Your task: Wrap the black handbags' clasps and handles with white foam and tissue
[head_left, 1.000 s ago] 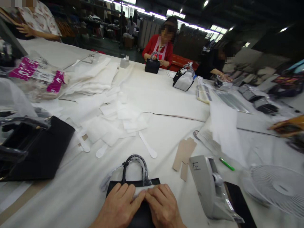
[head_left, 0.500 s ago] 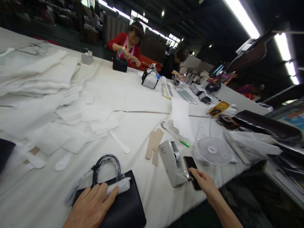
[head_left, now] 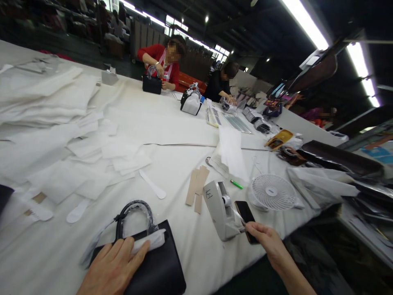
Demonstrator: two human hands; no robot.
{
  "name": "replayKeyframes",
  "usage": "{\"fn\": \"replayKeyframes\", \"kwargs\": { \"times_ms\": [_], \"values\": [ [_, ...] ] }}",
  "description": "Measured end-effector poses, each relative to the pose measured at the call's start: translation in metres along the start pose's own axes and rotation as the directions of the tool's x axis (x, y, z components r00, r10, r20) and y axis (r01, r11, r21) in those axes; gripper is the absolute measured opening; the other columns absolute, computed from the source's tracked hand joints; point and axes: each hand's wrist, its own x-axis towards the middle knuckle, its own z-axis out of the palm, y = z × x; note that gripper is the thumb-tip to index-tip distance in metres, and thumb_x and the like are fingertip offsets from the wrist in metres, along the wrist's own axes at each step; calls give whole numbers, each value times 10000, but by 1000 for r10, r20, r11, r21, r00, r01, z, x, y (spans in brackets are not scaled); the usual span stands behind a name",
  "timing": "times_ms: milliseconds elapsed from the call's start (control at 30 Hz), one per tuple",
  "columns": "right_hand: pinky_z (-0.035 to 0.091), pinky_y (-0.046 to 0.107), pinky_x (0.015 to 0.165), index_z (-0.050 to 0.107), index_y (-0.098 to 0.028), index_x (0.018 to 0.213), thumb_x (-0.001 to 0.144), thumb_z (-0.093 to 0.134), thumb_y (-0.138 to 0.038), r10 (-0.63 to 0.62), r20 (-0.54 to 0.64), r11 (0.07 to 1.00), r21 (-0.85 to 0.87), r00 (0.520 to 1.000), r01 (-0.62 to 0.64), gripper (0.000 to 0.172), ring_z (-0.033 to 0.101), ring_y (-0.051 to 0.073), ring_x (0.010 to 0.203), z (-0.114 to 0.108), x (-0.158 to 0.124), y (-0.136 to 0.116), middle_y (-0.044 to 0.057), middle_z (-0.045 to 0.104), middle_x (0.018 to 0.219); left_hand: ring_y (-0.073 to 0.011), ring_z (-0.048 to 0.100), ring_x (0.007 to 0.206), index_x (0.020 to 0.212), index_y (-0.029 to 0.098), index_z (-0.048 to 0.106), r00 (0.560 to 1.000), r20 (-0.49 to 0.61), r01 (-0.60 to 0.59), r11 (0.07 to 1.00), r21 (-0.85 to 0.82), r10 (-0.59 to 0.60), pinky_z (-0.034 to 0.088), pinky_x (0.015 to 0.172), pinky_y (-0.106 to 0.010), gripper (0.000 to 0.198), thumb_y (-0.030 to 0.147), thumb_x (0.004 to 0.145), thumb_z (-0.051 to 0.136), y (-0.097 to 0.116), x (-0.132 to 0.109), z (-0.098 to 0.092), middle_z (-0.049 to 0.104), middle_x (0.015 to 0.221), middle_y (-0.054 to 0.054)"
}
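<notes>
A black handbag (head_left: pixel 158 262) lies at the lower middle of the table, its looped handle (head_left: pixel 135 209) wrapped in clear plastic. My left hand (head_left: pixel 112 262) is closed over its top, pressing a folded strip of white wrapping (head_left: pixel 150 241) against the bag. To the right stands a grey tape dispenser (head_left: pixel 216 213). A piece of clear tape (head_left: pixel 238 217) stretches from its roll to my right hand (head_left: pixel 264 237), which pinches the end between thumb and finger. Partly behind those fingers lies a dark phone (head_left: pixel 245 211).
Brown card strips (head_left: pixel 196 186), a green pen (head_left: pixel 236 184) and a white fan (head_left: pixel 273 191) lie around the dispenser. White sheets (head_left: pixel 55 139) cover the left side. Across the table, a person in red (head_left: pixel 172 73) handles another black bag (head_left: pixel 152 85); a person in black works beside them.
My right hand has drawn slightly away from the dispenser, and a length of tape now shows between roll and fingers. My left hand stays on the handbag. The view has shifted slightly.
</notes>
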Motion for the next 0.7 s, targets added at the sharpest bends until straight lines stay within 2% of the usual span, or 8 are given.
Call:
{"fn": "replayKeyframes", "kwargs": {
  "times_ms": [100, 200, 300, 433, 500, 600, 667, 700],
  "values": [
    [459, 295, 614, 749, -148, 731, 550, 738, -476, 66, -62, 997, 53, 996, -63, 375, 618, 217, 711, -1, -16, 13, 63, 711, 725, -195, 516, 800, 1348, 295, 454, 1000, -24, -15, 1000, 11, 16, 383, 707, -328, 661, -78, 804, 421, -1, 0, 1, 558, 966, -41],
    [476, 296, 611, 755, -135, 743, 513, 758, -482, 147, -70, 986, 96, 987, -140, 417, 644, 235, 756, 9, -24, 23, 102, 731, 792, -202, 510, 809, 1338, 286, 460, 999, -39, -19, 1000, 6, 19, 377, 712, -334, 646, -78, 805, 421, 0, -1, -1, 551, 969, -46],
    [467, 284, 559, 727, -131, 683, 507, 731, -516, 194, -80, 974, 132, 978, -183, 423, 635, 207, 657, 22, -24, 36, 94, 706, 681, -201, 502, 801, 1335, 272, 461, 999, -31, -19, 1000, -17, 19, 366, 712, -337, 638, -79, 804, 426, 0, -2, -1, 539, 953, -46],
    [392, 276, 435, 642, -158, 527, 488, 689, -499, 221, -120, 971, 120, 968, -207, 347, 521, 160, 441, 37, -31, 57, 28, 581, 452, -203, 482, 777, 1338, 246, 458, 999, -43, -14, 1000, -14, 14, 352, 702, -342, 614, -61, 807, 433, 2, 1, -2, 520, 932, -52],
    [383, 283, 415, 653, -159, 543, 481, 692, -500, 218, -106, 973, 94, 970, -209, 348, 516, 173, 431, 47, -40, 58, 24, 575, 434, -211, 480, 791, 1316, 245, 473, 998, -57, 8, 1000, -5, -8, 352, 709, -351, 558, -26, 830, 443, 4, 5, -7, 517, 954, -61],
    [467, 299, 501, 720, -159, 738, 535, 706, -544, 92, -87, 993, 77, 992, -86, 435, 612, 219, 581, 73, -56, 33, 52, 686, 605, -215, 485, 815, 1274, 249, 497, 997, -30, 68, 998, -16, -69, 355, 730, -361, 470, 21, 864, 467, 9, 12, -14, 508, 960, -60],
    [502, 305, 565, 734, -165, 778, 583, 702, -563, -49, 8, 995, 88, 999, 48, 444, 634, 233, 641, 97, -70, -2, 63, 701, 649, -216, 488, 817, 1269, 243, 494, 995, -18, 101, 995, -25, -102, 357, 733, -363, 435, 47, 881, 482, 11, 15, -18, 499, 941, -55],
    [509, 306, 577, 740, -167, 776, 591, 704, -566, -109, 100, 989, 110, 989, 97, 441, 633, 233, 642, 109, -79, -23, 65, 700, 648, -217, 490, 820, 1268, 239, 491, 994, -19, 107, 994, -32, -107, 358, 734, -363, 421, 59, 887, 487, 12, 16, -20, 496, 937, -54]
  ]
}}
